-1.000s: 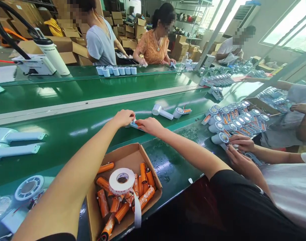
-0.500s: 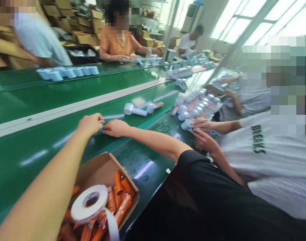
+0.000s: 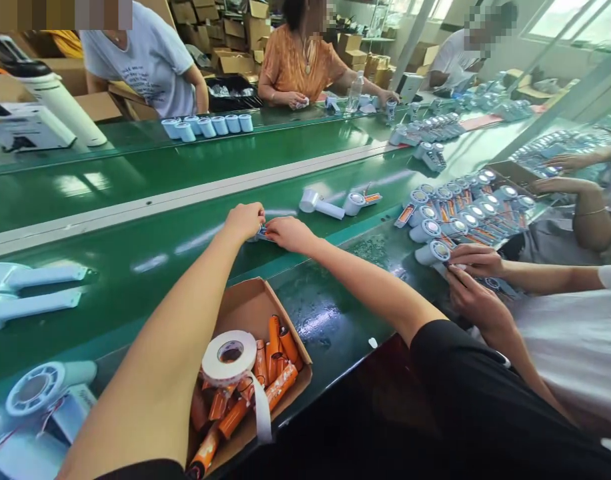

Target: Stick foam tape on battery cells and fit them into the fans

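Note:
My left hand (image 3: 245, 221) and my right hand (image 3: 290, 235) meet over the green belt, fingers closed on a light-blue handheld fan (image 3: 257, 235). Most of that fan is hidden behind my fingers. Just beyond, to the right, lie a fan with a closed handle (image 3: 321, 203) and a fan with an orange battery in its open handle (image 3: 360, 203). Below my forearms stands a cardboard box (image 3: 240, 297) of orange batteries (image 3: 280, 387). A roll of white tape (image 3: 229, 358) rests on the batteries, its loose end hanging over the box edge.
Fan bodies (image 3: 33, 290) lie on the belt at left, more fan parts (image 3: 45, 393) at lower left. At right, a co-worker's hands (image 3: 478, 273) hold a fan beside rows of fans (image 3: 450, 207). Light-blue cups (image 3: 208, 125) line the far side, where other people work.
The camera view has swung left, so the scene sits further right and the fan parts at left have come into view. Both my hands stay together on the fan.

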Demonstrator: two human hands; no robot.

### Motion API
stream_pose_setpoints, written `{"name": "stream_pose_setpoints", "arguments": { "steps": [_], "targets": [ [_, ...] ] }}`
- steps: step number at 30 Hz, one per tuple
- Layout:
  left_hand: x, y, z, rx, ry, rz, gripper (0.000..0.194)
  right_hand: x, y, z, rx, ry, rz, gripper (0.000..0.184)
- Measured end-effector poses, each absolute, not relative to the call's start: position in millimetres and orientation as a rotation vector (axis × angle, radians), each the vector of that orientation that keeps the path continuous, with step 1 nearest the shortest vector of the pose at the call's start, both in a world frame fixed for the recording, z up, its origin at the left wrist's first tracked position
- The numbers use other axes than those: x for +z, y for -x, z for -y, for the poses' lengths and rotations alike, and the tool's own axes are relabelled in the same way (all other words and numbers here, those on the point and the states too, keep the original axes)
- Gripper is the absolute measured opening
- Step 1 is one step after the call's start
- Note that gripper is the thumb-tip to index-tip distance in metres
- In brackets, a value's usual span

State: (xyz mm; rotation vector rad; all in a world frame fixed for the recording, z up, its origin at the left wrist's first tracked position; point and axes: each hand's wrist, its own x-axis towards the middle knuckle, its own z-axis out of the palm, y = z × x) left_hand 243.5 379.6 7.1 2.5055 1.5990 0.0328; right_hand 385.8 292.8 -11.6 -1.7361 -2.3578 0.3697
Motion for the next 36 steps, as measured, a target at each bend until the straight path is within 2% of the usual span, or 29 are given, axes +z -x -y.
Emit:
{"name": "stream_pose_setpoints", "arguments": {
  "steps": [6, 14, 24, 36],
  "targets": [
    [8, -252, -360, 0.062, -2.516, -1.591, 0.028, -10, -381, -276, 0.27, 1.952, 2.333, 0.028],
    [12, -236, -341, 0.06, -2.536, -1.536, 0.028, -18, -399, -264, 0.263, 1.758, 2.372, 0.036],
    [7, -264, -361, 0.091, -2.502, -1.524, 0.028, -1, -401, -279, 0.038, 1.911, 2.625, 0.042],
    [-1, -284, -390, 0.112, -2.453, -1.458, 0.024, 7, -437, -345, 0.51, 1.716, 2.589, 0.018]
  ]
}}
